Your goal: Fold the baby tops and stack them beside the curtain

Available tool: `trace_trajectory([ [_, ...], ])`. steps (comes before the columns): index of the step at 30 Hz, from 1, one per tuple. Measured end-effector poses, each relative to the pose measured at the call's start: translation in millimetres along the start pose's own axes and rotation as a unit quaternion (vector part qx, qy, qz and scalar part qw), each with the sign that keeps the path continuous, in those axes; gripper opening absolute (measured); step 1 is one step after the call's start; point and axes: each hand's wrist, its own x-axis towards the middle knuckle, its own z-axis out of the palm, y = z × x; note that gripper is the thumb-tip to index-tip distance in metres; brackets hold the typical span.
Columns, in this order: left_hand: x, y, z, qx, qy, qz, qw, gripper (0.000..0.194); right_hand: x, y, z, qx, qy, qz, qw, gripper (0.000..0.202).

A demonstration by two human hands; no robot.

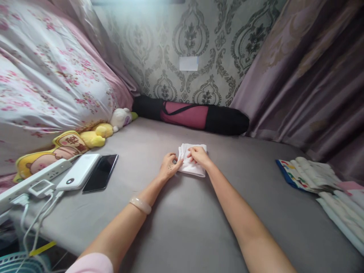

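A white cloth (196, 169), folded into a small rectangle, lies on the grey sheet (182, 220). My left hand (170, 167) is at the cloth's left edge, its thumb touching the edge and its fingers curled apart from the thumb. On top of the cloth rests my right hand (198, 156), its fingers bent and pressed toward the upper middle of the fabric. Whether the right fingertips pinch any cloth is too small to tell.
Left: a phone (101, 173), a white power bank (79, 171), a power strip (36, 178) with cables, and plush toys (96, 135). Behind lies a long black and pink bag (189, 115). Folded cloths (309, 174) lie at the right.
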Motion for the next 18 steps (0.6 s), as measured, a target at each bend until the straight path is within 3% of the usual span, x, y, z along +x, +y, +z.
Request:
trace_trajectory([
  [3, 0, -1, 0.3, 0.004, -0.006, -0.004, 1.000, 0.019, 6, 13, -23, -0.088, 0.093, -0.136, 0.982, 0.030],
  [6, 0, 1, 0.3, 0.009, -0.005, -0.010, 1.000, 0.019, 12, 23, -35, -0.197, 0.046, -0.237, 0.950, 0.039],
  [10, -1, 2, -0.3, 0.019, -0.009, -0.008, 1.000, 0.012, 25, 29, -31, -0.303, -0.055, -0.254, 0.917, 0.051],
  [12, -1, 2, -0.8, 0.019, -0.009, -0.002, 1.000, 0.019, 32, 33, -25, -0.333, -0.087, -0.239, 0.908, 0.054],
  [15, -2, 1, -1.4, 0.014, -0.015, 0.014, 1.000, 0.034, 41, 40, -18, -0.353, -0.113, -0.219, 0.903, 0.055],
  [18, -2, 1, -1.9, 0.025, -0.027, 0.024, 0.999, 0.029, 43, 44, -17, -0.349, -0.120, -0.219, 0.903, 0.056],
])
